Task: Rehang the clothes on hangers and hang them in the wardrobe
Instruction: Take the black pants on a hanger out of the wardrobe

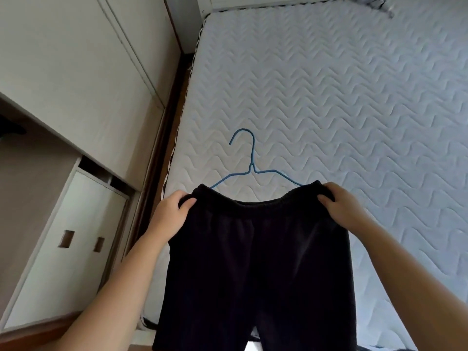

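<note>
A pair of black shorts hangs in front of me, held up by its elastic waistband. My left hand grips the waistband's left corner and my right hand grips its right corner. A blue wire hanger lies flat on the white quilted mattress just beyond the waistband, hook pointing away from me. The shorts hide the hanger's lower bar and both shoulder ends.
The wardrobe stands along the left with pale doors, an open dark compartment and a drawer unit with two cut-out handles. A narrow gap runs between wardrobe and bed. A dark object lies at the mattress's far right corner.
</note>
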The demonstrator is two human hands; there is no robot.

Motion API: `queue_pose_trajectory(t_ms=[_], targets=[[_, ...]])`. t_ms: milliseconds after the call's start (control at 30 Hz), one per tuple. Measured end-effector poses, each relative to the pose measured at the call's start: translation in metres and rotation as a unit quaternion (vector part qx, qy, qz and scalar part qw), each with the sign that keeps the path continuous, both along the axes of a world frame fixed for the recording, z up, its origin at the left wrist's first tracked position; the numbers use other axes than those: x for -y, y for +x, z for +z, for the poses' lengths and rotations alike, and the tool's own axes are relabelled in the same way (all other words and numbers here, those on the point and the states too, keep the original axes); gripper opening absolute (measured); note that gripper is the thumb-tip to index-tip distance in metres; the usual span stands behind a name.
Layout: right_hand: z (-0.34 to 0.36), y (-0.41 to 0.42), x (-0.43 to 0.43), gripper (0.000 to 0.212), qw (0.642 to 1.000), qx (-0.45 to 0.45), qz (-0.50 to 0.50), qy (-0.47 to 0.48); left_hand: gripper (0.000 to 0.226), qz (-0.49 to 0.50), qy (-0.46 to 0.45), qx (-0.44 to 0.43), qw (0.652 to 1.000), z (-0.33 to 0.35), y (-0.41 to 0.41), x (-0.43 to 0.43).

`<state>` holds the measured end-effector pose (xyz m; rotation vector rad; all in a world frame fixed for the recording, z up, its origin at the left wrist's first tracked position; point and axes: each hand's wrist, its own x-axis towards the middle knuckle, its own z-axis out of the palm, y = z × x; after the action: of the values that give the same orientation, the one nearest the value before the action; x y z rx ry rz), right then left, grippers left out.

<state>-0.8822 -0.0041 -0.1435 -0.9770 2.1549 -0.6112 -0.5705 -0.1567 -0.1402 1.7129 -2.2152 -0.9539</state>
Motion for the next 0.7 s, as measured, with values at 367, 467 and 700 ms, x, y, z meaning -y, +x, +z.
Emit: queue_pose_trajectory(t_ms=[367,467,700], targets=[[-0.144,-0.033,0.084,0.030,0.997,0.011,-0.019,0.070,0.027,0.000,0.075,0.047,0.996,-0.151,-0.036,0.102],[-0.191,-0.041,0.103,0.031,0.996,0.007,-0.030,0.084,0.026,0.005,0.095,0.055,0.994,-0.200,-0.043,0.123],[-0.280,-0.065,0.131,0.028,0.992,0.008,-0.053,0.117,0.026,-0.007,0.083,0.088,0.993,-0.282,-0.068,0.154]])
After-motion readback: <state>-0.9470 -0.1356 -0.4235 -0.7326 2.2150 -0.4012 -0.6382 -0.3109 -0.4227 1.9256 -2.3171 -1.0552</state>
